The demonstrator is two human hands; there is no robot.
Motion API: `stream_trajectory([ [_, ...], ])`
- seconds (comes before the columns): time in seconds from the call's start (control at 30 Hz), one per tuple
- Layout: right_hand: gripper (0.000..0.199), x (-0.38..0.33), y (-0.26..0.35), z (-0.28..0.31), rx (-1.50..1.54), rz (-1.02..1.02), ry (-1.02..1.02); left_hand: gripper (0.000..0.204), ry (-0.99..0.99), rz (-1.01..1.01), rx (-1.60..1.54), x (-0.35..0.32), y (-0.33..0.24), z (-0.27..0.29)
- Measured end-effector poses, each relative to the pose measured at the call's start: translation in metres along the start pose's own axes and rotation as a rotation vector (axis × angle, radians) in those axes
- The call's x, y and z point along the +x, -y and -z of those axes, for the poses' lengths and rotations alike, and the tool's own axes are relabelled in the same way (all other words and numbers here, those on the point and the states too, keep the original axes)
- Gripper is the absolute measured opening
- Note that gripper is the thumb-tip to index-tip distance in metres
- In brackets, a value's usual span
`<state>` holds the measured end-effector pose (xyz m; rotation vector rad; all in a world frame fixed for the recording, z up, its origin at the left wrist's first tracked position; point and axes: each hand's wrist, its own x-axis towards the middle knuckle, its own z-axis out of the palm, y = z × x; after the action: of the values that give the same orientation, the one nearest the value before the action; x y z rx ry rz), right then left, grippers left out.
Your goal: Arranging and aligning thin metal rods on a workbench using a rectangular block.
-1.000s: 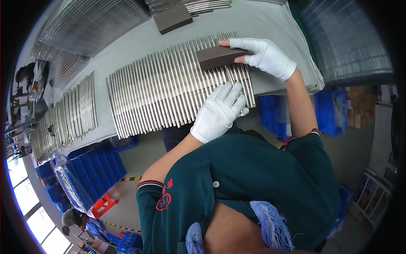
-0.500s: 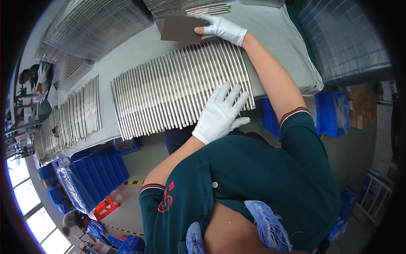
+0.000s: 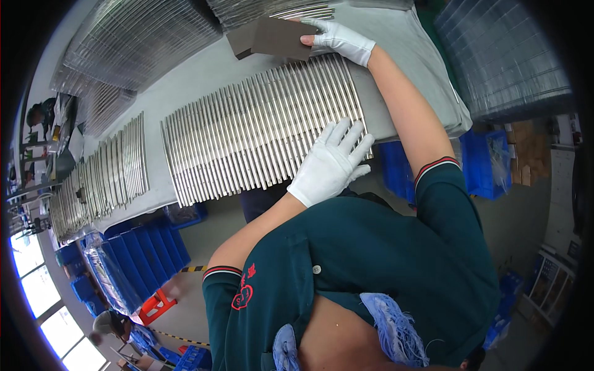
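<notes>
My left hand (image 3: 328,166), in a white glove, rests flat with fingers spread over the near ends of slim silver metal rods (image 3: 247,123). These rods lie side by side in a long row on the grey cloth-covered table. At the far side, my gloved right hand (image 3: 343,42) pinches the right edge of a flat, stiff-looking brown-grey sheet (image 3: 281,38), its bare thumb on top. A similar dark sheet (image 3: 240,41) lies partly beneath it. The fingers under the held sheet are hidden.
A second group of rods (image 3: 111,164) lies at the left. Clear plastic trays (image 3: 136,43) stand behind, and more trays (image 3: 504,59) are stacked at right. Blue bins (image 3: 145,256) sit below the table's front edge. A person (image 3: 111,324) is at the lower left.
My right hand has moved slightly right with the sheet, uncovering more of the sheet beneath. My left hand has shifted a little right along the rods.
</notes>
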<state>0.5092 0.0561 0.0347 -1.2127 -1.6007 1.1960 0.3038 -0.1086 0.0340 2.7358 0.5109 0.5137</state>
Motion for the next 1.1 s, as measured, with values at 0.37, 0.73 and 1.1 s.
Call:
stream_trajectory([
  [0.37,0.064,-0.006,-0.004,-0.007,0.037,-0.035,-0.025,0.058,-0.079,-0.097,-0.020,0.013,0.002,-0.018],
  [0.73,0.062,-0.054,-0.013,0.038,-0.168,0.042,-0.631,0.072,0.003,0.074,0.076,0.000,-0.004,-0.005],
  [1.1,0.056,-0.031,-0.031,0.055,-0.045,0.226,-0.695,0.074,0.168,-0.237,-0.009,0.030,0.002,-0.005],
])
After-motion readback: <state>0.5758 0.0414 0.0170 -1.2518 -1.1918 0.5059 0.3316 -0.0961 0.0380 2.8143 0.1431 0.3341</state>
